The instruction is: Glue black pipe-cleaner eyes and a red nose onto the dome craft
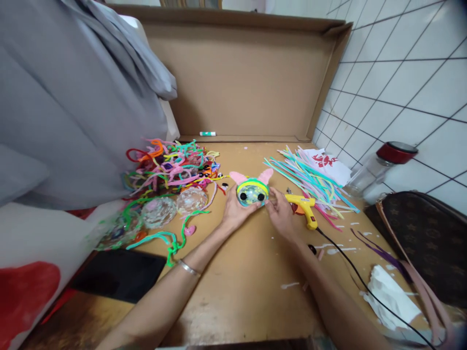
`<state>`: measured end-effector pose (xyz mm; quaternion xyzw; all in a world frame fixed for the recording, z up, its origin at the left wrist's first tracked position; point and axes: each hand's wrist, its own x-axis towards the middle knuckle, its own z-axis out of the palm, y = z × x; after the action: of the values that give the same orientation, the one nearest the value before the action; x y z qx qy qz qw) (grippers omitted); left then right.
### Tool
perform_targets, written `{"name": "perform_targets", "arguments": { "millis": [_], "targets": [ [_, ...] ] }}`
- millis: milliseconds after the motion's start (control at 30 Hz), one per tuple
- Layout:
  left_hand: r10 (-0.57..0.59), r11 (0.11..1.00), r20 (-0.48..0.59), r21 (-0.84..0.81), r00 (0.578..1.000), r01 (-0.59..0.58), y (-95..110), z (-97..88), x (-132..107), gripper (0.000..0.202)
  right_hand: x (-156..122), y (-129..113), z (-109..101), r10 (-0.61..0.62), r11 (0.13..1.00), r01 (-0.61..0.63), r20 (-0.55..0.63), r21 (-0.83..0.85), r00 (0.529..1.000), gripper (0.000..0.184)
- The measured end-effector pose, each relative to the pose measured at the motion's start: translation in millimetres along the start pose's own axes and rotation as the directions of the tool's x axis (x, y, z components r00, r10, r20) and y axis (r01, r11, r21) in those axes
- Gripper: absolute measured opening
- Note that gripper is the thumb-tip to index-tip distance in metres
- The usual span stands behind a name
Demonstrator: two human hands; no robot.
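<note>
A clear ball ornament (pixel 252 196) faces me near the middle of the table, decorated as an animal's head. It has two pink fuzzy ears (pixel 266 176), a yellow and green pipe-cleaner band (pixel 251 185) and two black round eyes (pixel 243 197). My left hand (pixel 234 212) is closed round its left and lower side, thumb along the bottom. At its right edge are the bent fingers of my right hand (pixel 281 213), thumb and fingertips against the ball. A yellow hot glue gun (pixel 305 204) lies just right of that hand.
Tangled pipe cleaners (pixel 171 163) and clear balls (pixel 158 212) lie left, above a black tablet (pixel 120 274). Straight pipe cleaners (pixel 310 170) lie right, near a red-lidded bottle (pixel 379 165) and brown bag (pixel 419 238). The glue gun's cord (pixel 350 260) runs toward me. Cardboard (pixel 241 78) stands behind.
</note>
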<state>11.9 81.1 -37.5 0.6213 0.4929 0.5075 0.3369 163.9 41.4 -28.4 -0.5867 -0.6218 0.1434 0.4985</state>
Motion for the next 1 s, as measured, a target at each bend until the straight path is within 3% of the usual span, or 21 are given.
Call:
{"name": "perform_targets", "arguments": {
  "millis": [200,333,467,767,1000],
  "targets": [
    [-0.057,0.992,0.213,-0.101,0.975,0.080,1.6,-9.5,11.1,0.099,4.5,7.7,2.2,0.113,0.983,-0.128,0.115,0.131,0.987,0.050],
    [-0.070,0.991,0.284,-0.087,0.956,0.098,3.4,-12.5,15.1,0.100,5.1,9.6,2.3,0.123,0.960,-0.151,0.129,0.237,0.984,0.049],
    [-0.077,0.988,0.308,-0.106,0.948,0.115,4.2,-10.4,15.5,0.102,5.9,9.3,1.2,0.181,0.949,-0.213,0.153,0.233,0.972,0.057],
    [-0.091,0.986,0.326,-0.104,0.941,0.131,13.3,-10.9,15.5,0.101,8.2,3.3,-4.9,0.161,0.970,-0.176,0.099,0.166,0.982,0.058],
    [0.035,0.981,0.245,-0.193,0.969,0.014,12.6,-7.8,10.7,0.096,10.3,6.8,-2.9,0.137,0.972,-0.151,0.084,0.180,0.987,0.067]
  ]
}}
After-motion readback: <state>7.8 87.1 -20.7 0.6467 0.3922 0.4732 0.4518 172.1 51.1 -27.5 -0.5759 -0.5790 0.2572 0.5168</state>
